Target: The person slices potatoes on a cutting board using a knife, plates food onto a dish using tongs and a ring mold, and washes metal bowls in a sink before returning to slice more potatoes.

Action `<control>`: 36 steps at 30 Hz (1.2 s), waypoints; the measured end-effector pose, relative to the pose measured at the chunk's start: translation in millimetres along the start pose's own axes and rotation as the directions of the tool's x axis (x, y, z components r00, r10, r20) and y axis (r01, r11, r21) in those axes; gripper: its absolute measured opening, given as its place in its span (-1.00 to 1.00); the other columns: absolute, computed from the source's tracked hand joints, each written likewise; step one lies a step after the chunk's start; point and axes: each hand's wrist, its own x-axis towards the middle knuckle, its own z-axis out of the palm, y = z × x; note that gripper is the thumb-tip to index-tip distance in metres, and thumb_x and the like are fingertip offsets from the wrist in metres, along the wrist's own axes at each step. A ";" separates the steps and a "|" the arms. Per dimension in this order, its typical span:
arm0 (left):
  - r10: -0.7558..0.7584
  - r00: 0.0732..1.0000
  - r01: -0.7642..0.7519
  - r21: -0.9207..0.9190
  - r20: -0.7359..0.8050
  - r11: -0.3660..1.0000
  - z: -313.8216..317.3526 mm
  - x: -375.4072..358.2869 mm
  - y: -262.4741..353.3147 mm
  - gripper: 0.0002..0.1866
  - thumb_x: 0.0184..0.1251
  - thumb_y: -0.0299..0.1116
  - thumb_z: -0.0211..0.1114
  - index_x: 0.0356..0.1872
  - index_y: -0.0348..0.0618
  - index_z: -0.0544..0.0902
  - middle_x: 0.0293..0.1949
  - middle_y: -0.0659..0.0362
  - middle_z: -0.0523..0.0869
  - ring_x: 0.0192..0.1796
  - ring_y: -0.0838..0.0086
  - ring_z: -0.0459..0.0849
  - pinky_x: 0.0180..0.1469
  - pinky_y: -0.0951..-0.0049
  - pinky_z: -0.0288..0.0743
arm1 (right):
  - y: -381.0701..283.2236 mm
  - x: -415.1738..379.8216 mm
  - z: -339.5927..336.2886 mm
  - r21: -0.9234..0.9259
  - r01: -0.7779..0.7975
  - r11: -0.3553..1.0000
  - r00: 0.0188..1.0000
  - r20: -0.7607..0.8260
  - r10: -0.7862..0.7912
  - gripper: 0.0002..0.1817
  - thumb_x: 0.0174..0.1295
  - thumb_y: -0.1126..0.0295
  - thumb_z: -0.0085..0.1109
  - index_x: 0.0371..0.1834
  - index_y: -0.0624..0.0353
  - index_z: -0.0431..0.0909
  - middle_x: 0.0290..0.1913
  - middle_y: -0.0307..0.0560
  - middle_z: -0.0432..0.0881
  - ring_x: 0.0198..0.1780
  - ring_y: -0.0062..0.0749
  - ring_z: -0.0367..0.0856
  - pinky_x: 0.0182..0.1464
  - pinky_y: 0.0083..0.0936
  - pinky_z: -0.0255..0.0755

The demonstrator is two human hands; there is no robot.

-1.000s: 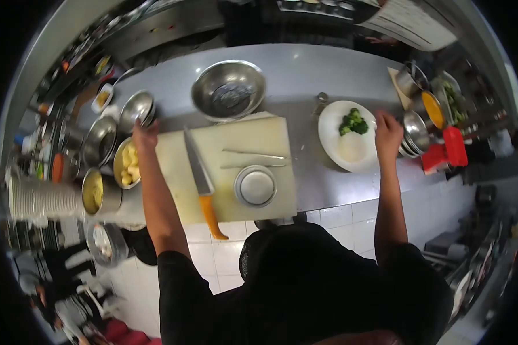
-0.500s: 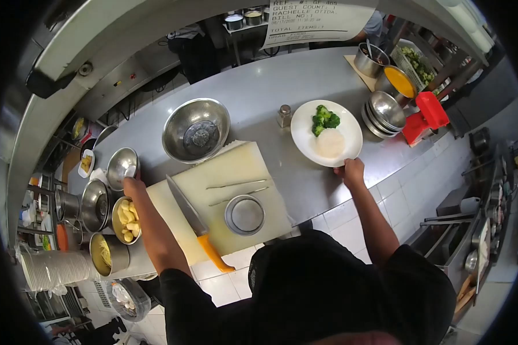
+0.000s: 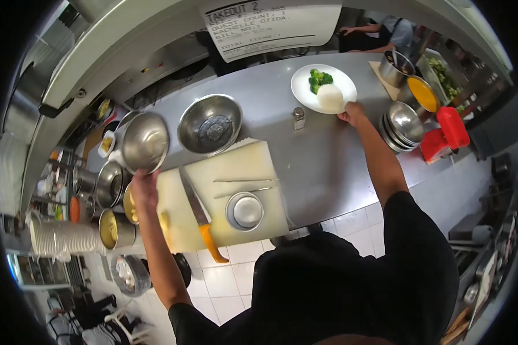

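Note:
My left hand (image 3: pixel 145 187) grips the lower rim of a tilted steel bowl (image 3: pixel 145 142), raised at the left side of the counter. In my right hand (image 3: pixel 353 112) is the near edge of a white plate (image 3: pixel 302 86), which bears broccoli (image 3: pixel 316 80) and a mound of white rice (image 3: pixel 330 99). A glass shaker (image 3: pixel 298 118) stands just left of that hand. Between my arms lies a cutting board (image 3: pixel 259 158) with an orange-handled knife (image 3: pixel 195 201), two thin metal utensils (image 3: pixel 244 180) and a round metal container (image 3: pixel 245 211).
A large steel bowl (image 3: pixel 210 124) sits behind the board. Stacked bowls (image 3: pixel 406 122), a red object (image 3: pixel 453 127) and a pot of orange liquid (image 3: pixel 422 94) stand at the right. A paper receipt (image 3: pixel 270 26) hangs overhead. Another person (image 3: pixel 400 34) is at the back right.
The plate has moved toward the far side of the counter with my right hand. My left hand has lifted and tilted the steel bowl.

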 end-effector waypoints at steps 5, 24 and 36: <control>-0.151 0.987 0.151 0.015 0.061 0.988 94.2 -98.2 0.7 -0.82 0.16 -0.52 0.07 -0.23 -0.38 0.51 -0.20 -0.01 0.65 -0.15 0.27 0.67 -0.01 0.31 0.63 | -6.4 20.6 70.0 -0.087 0.005 0.996 0.995 0.100 0.004 -0.79 0.21 0.55 -0.09 -0.13 0.36 0.47 -0.25 0.08 0.58 -0.39 -0.25 0.61 -0.45 -0.36 0.58; -0.440 0.696 0.290 0.339 0.568 0.895 426.8 -216.4 -120.5 -0.87 0.22 -0.57 0.09 -0.21 -0.28 0.43 -0.22 0.05 0.60 -0.21 0.39 0.65 -0.11 0.36 0.63 | 34.8 -225.9 -153.2 0.146 0.045 0.988 0.989 0.133 -0.065 -0.81 0.31 0.36 0.03 -0.24 0.27 0.54 -0.49 -0.18 0.56 -0.56 -0.60 0.45 -0.52 -0.62 0.36; -0.667 0.168 0.447 0.547 0.726 0.708 461.1 -360.0 -215.0 -0.89 0.15 -0.65 0.12 -0.35 -0.30 0.37 -0.30 0.06 0.52 -0.33 0.37 0.67 -0.25 0.37 0.70 | 20.2 -358.9 -373.1 0.079 0.398 0.914 0.688 -0.684 -0.241 -0.79 0.27 0.43 0.07 -0.14 0.35 0.56 -0.49 -0.17 0.57 -0.56 -0.61 0.46 -0.56 -0.64 0.36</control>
